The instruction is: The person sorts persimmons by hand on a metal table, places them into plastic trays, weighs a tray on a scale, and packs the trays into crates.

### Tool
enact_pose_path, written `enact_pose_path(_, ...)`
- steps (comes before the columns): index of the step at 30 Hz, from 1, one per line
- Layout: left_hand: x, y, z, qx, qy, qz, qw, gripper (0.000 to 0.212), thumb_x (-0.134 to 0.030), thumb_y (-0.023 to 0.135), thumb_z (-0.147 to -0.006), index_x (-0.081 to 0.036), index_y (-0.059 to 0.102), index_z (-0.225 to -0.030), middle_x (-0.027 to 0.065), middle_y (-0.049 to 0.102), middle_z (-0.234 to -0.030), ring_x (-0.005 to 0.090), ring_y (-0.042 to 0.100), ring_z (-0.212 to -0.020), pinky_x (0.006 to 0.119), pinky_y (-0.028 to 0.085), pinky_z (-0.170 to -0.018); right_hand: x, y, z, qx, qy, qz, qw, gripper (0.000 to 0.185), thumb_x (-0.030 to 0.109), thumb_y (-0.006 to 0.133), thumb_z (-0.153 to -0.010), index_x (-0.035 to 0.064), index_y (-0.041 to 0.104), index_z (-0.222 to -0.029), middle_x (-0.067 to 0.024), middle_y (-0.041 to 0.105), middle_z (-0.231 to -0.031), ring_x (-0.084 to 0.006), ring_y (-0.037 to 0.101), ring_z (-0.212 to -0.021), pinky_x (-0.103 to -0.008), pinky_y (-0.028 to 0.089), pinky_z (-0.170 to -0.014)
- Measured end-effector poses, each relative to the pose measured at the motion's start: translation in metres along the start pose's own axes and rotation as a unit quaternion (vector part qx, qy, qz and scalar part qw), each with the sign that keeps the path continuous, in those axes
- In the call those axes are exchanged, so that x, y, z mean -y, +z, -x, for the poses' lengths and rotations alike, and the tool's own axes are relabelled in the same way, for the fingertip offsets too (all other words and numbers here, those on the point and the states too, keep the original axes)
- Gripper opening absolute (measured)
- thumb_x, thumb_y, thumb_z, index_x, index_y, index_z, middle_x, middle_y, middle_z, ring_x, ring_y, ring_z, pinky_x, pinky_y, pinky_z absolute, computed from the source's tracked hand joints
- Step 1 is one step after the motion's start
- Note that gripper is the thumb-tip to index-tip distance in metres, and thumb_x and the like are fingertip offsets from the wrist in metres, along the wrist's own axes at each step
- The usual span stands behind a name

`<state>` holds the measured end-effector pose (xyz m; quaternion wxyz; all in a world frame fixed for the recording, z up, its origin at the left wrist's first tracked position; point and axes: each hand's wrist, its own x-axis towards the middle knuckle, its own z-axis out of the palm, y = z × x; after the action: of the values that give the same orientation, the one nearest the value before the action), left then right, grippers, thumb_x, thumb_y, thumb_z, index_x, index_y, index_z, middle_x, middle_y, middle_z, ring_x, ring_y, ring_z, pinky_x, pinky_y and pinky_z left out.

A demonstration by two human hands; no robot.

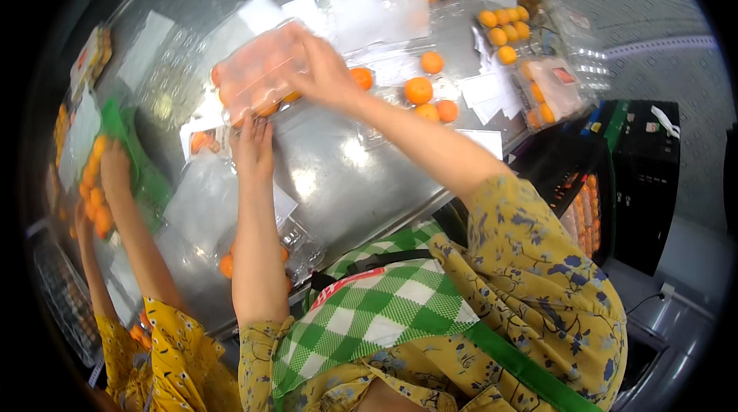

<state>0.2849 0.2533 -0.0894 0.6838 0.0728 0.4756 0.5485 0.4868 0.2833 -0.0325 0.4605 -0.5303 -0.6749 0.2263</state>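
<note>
A clear plastic clamshell pack [259,69] of orange citrus fruit lies before me, with a translucent pinkish sheet over the fruit. My right hand [323,69] grips its right end, the fingers reaching over the top. At its near edge my left hand [253,144] holds on with the fingertips, partly hidden by the rim. Just left of that hand is a printed card [204,141] with a fruit picture. Nearer to me, a translucent sheet [204,196] rests beside my left forearm. Several loose mandarins [418,90] are to the right of my right hand.
A co-worker's hands [117,170] handle fruit by a green bag [144,181] at left. White cards [490,92], a packed clamshell [553,86] and small orange fruit [504,26] lie at right. A black crate [640,181] stands beyond the metal table's [328,175] right edge.
</note>
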Motion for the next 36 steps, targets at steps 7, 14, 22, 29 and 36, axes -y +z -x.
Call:
enact_pose_path(7,0.034,-0.011,0.049,-0.03,-0.067,0.031,0.997,0.057,-0.014,0.052,-0.095,0.002,0.023,-0.141,0.0243,0.041,-0.134,0.0339,0.046,-0.124,0.043,0.038,-0.106,0.064,-0.108,0.198,0.074,0.166,0.01,0.983,0.054,0.014,0.065,-0.081,0.0023,0.044,-0.129,-0.0174,0.053,-0.119,-0.0318,0.055,-0.106,-0.0403,0.045,-0.09)
enact_pose_path(14,0.091,0.042,0.1,0.078,-0.074,-0.252,0.962,0.055,-0.018,0.054,-0.093,-0.002,0.032,-0.141,0.0145,0.045,-0.138,0.0258,0.049,-0.121,0.04,0.038,-0.101,0.095,-0.138,0.285,0.065,0.323,-0.066,0.942,0.052,0.009,0.064,-0.081,0.0046,0.044,-0.129,-0.0135,0.056,-0.113,-0.0204,0.061,-0.091,-0.0307,0.051,-0.07)
enact_pose_path(22,0.141,0.072,0.063,0.179,-0.068,-0.302,0.934,0.036,-0.02,0.057,-0.09,-0.006,0.048,-0.122,0.0044,0.054,-0.107,0.0195,0.051,-0.101,0.044,0.042,-0.088,0.097,-0.193,0.354,-0.083,0.399,-0.006,0.913,0.053,0.003,0.065,-0.08,0.0062,0.046,-0.129,-0.0104,0.056,-0.111,-0.0158,0.061,-0.086,-0.0306,0.051,-0.076)
enact_pose_path(29,0.172,0.085,-0.001,0.192,-0.072,-0.279,0.938,0.031,-0.025,0.054,-0.093,-0.003,0.05,-0.115,0.0051,0.053,-0.108,0.0185,0.05,-0.1,0.042,0.04,-0.091,0.125,-0.197,0.452,-0.215,0.468,0.025,0.857,0.052,0.007,0.064,-0.081,0.0045,0.044,-0.129,-0.0137,0.054,-0.111,-0.0194,0.062,-0.083,-0.0335,0.051,-0.074)
enact_pose_path(36,0.177,0.116,-0.002,0.208,-0.01,-0.342,0.916,0.046,-0.024,0.052,-0.094,0.002,0.042,-0.131,0.0123,0.046,-0.13,0.0248,0.048,-0.111,0.037,0.046,-0.087,0.158,-0.235,0.537,-0.363,0.466,0.166,0.79,0.039,0.008,0.066,-0.079,0.003,0.054,-0.116,-0.0145,0.058,-0.106,-0.0204,0.065,-0.073,-0.031,0.051,-0.068)
